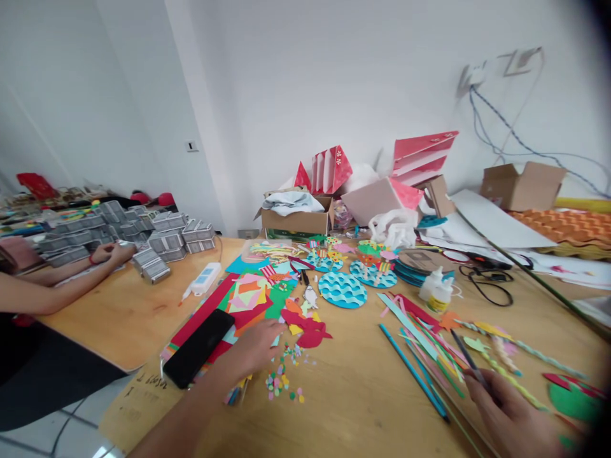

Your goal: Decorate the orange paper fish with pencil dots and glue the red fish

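My left hand (258,346) is over the paper pile, its fingers drawn together at the edge of the colored scraps. A pale bit shows by the fingertips, but I cannot make out what they hold. Beneath and beside it are small confetti dots (281,381) and a red paper cutout (308,329). A black phone (199,346) lies on the sheets left of that wrist. At the right, my right hand (510,410) grips a slim dark pen-like tool (470,359), its tip pointing up and left. Paper strips (429,356) and a blue pencil (413,372) lie beside this hand.
Blue wavy discs (342,290) and glue bottles (438,294) stand mid-table. Behind them are an open cardboard box (298,219) and pink folded card pieces (331,170). A white glue gun (203,280) lies left. Another person's hands (112,253) work beside grey stacks (167,243).
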A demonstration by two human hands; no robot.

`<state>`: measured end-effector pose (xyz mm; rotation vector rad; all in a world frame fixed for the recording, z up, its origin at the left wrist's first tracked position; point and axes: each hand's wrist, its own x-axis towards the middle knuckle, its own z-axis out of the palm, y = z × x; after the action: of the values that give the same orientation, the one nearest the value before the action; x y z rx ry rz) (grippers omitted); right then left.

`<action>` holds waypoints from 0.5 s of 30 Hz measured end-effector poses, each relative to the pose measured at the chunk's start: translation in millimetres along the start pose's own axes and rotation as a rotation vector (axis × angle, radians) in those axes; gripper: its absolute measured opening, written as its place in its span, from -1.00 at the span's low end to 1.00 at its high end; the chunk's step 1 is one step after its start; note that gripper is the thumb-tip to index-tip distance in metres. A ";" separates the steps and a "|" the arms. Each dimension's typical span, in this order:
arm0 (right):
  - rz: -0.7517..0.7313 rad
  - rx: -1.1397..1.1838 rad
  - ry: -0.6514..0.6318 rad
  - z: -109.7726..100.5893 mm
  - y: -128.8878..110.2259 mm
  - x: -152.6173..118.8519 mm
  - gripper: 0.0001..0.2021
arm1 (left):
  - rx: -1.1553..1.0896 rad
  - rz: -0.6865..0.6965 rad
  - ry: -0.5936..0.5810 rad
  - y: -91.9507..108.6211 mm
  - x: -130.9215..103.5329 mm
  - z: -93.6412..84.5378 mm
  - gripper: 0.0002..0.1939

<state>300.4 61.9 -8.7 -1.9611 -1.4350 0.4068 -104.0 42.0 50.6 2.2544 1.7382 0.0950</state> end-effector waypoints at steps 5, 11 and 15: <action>0.013 0.011 -0.002 -0.9 -3.3 -1.6 -0.61 | 0.022 0.088 -0.021 14.6 34.1 15.8 -0.68; -0.041 -0.011 -0.019 -5.4 -13.6 -5.2 -0.63 | 0.047 0.110 -0.047 25.1 60.6 30.5 -0.72; -0.057 -0.003 -0.025 -5.0 -11.1 -4.4 -0.64 | 0.037 0.074 -0.059 31.6 65.7 32.4 -0.71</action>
<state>293.9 58.1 1.8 -1.9190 -1.5049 0.4052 -49.4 91.4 19.9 2.3243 1.6400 0.0125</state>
